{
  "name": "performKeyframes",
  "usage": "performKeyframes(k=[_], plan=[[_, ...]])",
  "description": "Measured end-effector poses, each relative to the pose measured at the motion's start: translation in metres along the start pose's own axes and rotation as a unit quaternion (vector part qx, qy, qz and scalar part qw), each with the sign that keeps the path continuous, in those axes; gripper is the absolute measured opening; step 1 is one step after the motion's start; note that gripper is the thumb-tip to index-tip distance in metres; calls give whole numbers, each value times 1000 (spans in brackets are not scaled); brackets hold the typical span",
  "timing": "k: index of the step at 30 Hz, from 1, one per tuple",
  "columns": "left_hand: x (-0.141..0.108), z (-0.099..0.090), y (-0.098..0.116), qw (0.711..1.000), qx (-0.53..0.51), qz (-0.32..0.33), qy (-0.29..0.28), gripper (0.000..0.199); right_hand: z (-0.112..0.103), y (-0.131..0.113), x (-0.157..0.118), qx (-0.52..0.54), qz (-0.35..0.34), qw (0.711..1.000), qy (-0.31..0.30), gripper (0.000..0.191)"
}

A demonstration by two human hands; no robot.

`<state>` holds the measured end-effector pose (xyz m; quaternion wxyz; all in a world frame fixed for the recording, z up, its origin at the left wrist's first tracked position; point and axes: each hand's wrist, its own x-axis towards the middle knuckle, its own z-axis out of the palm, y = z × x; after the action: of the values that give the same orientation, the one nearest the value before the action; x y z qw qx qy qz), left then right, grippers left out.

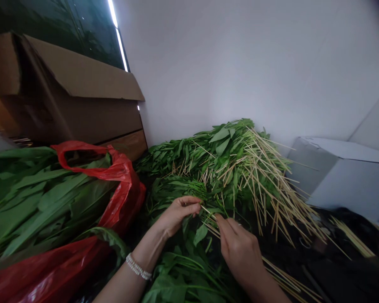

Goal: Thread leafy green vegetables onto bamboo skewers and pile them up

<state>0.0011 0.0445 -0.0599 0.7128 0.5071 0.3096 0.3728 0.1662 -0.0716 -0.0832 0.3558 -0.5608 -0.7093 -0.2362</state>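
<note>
Behind everything we see a pale wall; at far left stands an open cardboard box, with a red bag of big leaves before it; next, our left hand, wearing a beaded bracelet, pinches the upper end of a thin stick; this slants between our hands, near loose greens; our right hand pinches it lower down; beyond, sticks jut from a heap of greens; at far right sits a white box, a stick bundle just before it.
</note>
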Motion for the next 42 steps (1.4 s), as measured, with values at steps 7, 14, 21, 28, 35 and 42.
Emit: performKeyframes(k=[7, 14, 21, 28, 35, 42], plan=[[-1, 2, -2, 1000, 12, -3, -1, 26, 3, -2, -2, 0, -3, 1000, 7, 32], [-3, 11, -8, 997, 55, -16, -45, 29, 3, -2, 0, -4, -15, 1000, 1, 31], [12, -11, -4, 977, 155, 104, 99, 35, -8, 12, 6, -45, 15, 998, 49, 31], [7, -10, -12, 779, 593, 189, 78, 24, -7, 19, 5, -67, 29, 996, 45, 27], [1, -9, -15, 636, 749, 111, 148, 47, -8, 18, 6, -37, 18, 998, 38, 29], [-3, -4, 1, 679, 673, 211, 202, 16, -8, 17, 7, -32, 30, 998, 44, 28]])
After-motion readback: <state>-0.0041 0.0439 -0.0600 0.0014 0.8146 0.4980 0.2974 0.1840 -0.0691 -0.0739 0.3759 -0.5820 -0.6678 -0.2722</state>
